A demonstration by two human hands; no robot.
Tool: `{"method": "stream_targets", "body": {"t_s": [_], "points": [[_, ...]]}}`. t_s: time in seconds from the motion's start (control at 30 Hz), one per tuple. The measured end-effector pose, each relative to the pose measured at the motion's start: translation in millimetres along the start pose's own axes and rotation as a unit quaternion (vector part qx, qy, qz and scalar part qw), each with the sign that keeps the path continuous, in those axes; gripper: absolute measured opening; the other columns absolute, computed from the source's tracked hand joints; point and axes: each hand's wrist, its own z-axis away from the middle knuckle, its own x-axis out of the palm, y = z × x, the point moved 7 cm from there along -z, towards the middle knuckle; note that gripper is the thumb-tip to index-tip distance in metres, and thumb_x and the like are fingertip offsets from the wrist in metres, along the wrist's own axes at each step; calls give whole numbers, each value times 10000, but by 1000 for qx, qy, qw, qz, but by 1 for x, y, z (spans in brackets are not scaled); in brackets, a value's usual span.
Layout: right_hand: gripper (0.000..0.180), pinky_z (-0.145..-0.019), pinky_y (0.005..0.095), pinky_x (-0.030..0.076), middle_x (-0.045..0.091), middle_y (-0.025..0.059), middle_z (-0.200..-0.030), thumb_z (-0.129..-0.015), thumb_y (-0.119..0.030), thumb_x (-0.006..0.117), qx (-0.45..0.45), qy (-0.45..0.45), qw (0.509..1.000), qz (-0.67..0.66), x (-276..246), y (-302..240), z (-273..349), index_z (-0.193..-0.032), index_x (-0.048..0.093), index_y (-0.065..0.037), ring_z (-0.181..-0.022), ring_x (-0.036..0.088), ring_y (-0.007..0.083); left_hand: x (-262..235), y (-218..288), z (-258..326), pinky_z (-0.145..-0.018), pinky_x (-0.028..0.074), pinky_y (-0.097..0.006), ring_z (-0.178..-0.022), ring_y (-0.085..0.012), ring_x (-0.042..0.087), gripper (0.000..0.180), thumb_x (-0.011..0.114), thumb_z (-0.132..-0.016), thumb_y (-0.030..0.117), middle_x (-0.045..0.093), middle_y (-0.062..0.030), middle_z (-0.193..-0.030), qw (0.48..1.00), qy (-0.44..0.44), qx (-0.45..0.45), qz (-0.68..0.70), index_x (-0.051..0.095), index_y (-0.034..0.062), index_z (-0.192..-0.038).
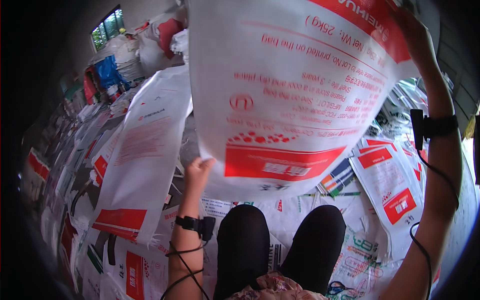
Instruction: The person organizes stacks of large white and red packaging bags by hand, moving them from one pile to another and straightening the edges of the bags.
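Beyond the dark-trousered knees [243, 245], the left hand's [199, 170] fingers pinch the lower left edge of a white-and-red sack [285, 107], raised in front. The right hand's [410, 27] fingers appear closed on its upper right edge, though the view there is dim. Farther off are piled bags [120, 50] beneath a window [107, 27].
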Motion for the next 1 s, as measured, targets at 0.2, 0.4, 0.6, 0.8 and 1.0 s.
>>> {"method": "stream_targets", "body": {"t_s": [0.2,0.4,0.6,0.8,1.0], "points": [[370,-848,300,511,696,74,-1057,-1015,-330,568,279,-25,935,-219,43,174,200,-1267,630,-67,-972,650,155,-34,128,11,-616,464,-399,-649,-319,602,245,752,-846,152,595,-202,-739,945,94,252,-187,592,-29,-810],[420,-950,296,465,640,57,-1172,-997,-301,588,525,-116,749,-387,97,184,495,-1310,559,-23,-1090,597,149,37,105,44,-699,517,-360,-732,-263,673,223,734,-841,142,675,-159,-784,949,-255,106,-155,671,-13,-989],[205,-900,338,496,671,27,-1051,-947,-138,652,521,-251,767,-279,155,221,730,-1129,640,-46,-984,626,176,93,-55,68,-733,523,-435,-899,-397,654,232,715,-847,241,685,-183,-949,812,-445,113,-360,686,63,-993],[219,-869,294,497,672,24,-1077,-971,-97,612,583,-212,704,-346,111,169,634,-1180,620,-33,-970,625,125,63,74,28,-737,524,-450,-854,-392,658,220,724,-821,215,690,-164,-924,905,-219,133,-340,678,49,-959],[336,-873,305,490,682,19,-1105,-957,-184,631,636,-362,633,-251,148,145,747,-1277,629,-82,-1002,621,117,78,-23,15,-810,511,-467,-911,-392,673,394,730,-806,353,702,-208,-973,783,-383,-34,-489,700,45,-1051]]}}
